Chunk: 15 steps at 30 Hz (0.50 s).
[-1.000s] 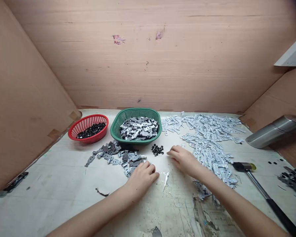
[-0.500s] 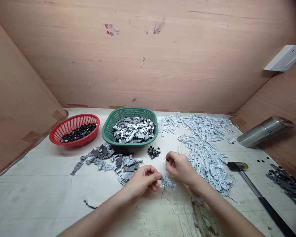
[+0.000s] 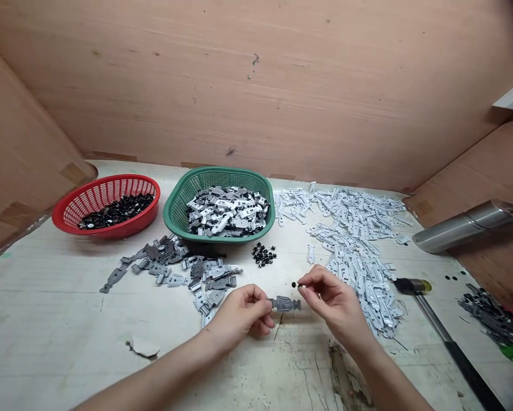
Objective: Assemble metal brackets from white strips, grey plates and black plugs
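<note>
My left hand (image 3: pixel 251 311) pinches one end of a grey metal plate (image 3: pixel 285 303), which points to the right with its shaped face up. Close to the plate's free end, my right hand (image 3: pixel 331 294) holds a small black part (image 3: pixel 299 285) between thumb and forefinger. Another small black piece (image 3: pixel 293 284) shows just left of those fingertips; whether it lies on the table I cannot tell. A little pile of black parts (image 3: pixel 264 255) sits beyond my hands. Left of them spreads a heap of grey metal plates (image 3: pixel 209 279).
A green basket (image 3: pixel 171 228) holds metal pieces, and a red basket (image 3: pixel 111 231) holds black parts. White plates (image 3: pixel 359 257) cover the right side. Farther right are a hammer (image 3: pixel 436 319), a steel cylinder (image 3: pixel 462 228) and dark strips (image 3: pixel 492 317). A torn scrap (image 3: pixel 144 347) lies at front left.
The plate in my left hand now lies flatter to view, its far end level. My right hand has turned, bringing its fingertips near the plate's end. The camera view has shifted.
</note>
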Each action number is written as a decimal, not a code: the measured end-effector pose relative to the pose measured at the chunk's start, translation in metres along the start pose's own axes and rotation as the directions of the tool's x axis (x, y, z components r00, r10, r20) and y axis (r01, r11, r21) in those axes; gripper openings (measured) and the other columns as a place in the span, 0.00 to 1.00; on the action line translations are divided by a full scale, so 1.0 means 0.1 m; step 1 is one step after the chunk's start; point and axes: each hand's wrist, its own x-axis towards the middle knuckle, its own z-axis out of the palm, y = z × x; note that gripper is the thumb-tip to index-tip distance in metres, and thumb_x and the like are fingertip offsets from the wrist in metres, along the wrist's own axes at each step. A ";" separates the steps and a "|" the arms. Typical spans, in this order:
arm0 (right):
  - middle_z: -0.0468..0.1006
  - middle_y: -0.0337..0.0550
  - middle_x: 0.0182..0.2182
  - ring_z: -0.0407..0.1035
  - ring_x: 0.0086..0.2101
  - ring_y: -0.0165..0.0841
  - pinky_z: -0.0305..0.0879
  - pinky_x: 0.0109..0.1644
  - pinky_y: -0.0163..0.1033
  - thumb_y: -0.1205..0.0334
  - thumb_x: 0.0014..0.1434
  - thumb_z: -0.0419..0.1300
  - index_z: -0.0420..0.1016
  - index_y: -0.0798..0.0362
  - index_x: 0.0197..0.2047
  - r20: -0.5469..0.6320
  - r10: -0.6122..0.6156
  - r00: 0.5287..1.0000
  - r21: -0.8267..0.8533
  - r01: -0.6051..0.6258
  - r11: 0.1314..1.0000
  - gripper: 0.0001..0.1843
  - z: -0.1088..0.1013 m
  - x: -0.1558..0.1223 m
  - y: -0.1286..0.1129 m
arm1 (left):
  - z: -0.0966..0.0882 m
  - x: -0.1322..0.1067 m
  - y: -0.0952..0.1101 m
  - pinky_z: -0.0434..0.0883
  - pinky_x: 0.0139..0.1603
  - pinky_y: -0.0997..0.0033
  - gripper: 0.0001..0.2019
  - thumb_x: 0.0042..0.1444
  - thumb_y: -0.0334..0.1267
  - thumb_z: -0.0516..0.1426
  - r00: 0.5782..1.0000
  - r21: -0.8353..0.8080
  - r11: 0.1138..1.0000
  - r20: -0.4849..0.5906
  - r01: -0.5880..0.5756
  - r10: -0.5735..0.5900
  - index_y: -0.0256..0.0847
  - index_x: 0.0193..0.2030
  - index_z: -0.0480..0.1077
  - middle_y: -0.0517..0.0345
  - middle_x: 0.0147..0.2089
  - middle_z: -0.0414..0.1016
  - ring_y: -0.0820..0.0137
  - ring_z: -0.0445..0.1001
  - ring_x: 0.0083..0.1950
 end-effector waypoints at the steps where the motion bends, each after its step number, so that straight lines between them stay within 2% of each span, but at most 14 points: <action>1: 0.67 0.38 0.29 0.62 0.29 0.29 0.61 0.32 0.34 0.61 0.55 0.60 0.71 0.52 0.34 0.026 -0.014 1.000 -0.042 0.015 0.999 0.04 0.01 -0.02 -0.04 | 0.00 -0.01 0.01 0.66 0.26 0.76 0.11 0.48 0.42 0.59 1.000 -0.008 1.000 -0.008 0.005 -0.005 0.39 0.28 0.61 0.60 0.22 0.75 0.76 0.71 0.21; 5: 0.69 0.39 0.29 0.63 0.30 0.31 0.62 0.33 0.35 0.61 0.56 0.59 0.69 0.52 0.33 0.106 0.074 0.992 -0.089 -0.065 0.994 0.04 0.03 -0.06 -0.08 | 0.01 -0.03 0.01 0.69 0.30 0.72 0.10 0.48 0.41 0.58 1.000 -0.011 1.000 -0.022 0.004 -0.004 0.39 0.28 0.62 0.60 0.23 0.75 0.74 0.72 0.24; 8: 0.72 0.41 0.30 0.65 0.32 0.33 0.64 0.36 0.38 0.59 0.56 0.60 0.71 0.52 0.33 0.093 0.103 0.990 -0.091 -0.094 0.991 0.06 0.05 -0.06 -0.07 | 0.00 -0.02 0.00 0.69 0.31 0.71 0.09 0.48 0.41 0.58 1.000 0.012 1.000 -0.030 0.007 -0.007 0.39 0.28 0.62 0.58 0.24 0.76 0.73 0.73 0.24; 11: 0.72 0.42 0.30 0.65 0.35 0.36 0.64 0.39 0.41 0.60 0.56 0.60 0.73 0.50 0.32 0.047 -0.013 0.999 -0.217 0.023 0.976 0.04 0.09 -0.09 -0.08 | 0.01 0.00 -0.02 0.69 0.30 0.71 0.09 0.48 0.41 0.58 0.999 0.032 0.999 -0.043 0.015 -0.013 0.38 0.28 0.63 0.58 0.23 0.75 0.72 0.73 0.24; 15: 0.69 0.44 0.33 0.62 0.39 0.39 0.62 0.41 0.45 0.65 0.56 0.59 0.74 0.48 0.33 0.108 -0.204 0.973 -0.454 0.230 0.861 0.04 0.20 -0.13 -0.09 | 0.03 0.00 -0.04 0.68 0.28 0.71 0.09 0.47 0.40 0.57 0.999 0.029 1.000 -0.048 -0.010 0.011 0.37 0.26 0.64 0.59 0.22 0.74 0.72 0.72 0.23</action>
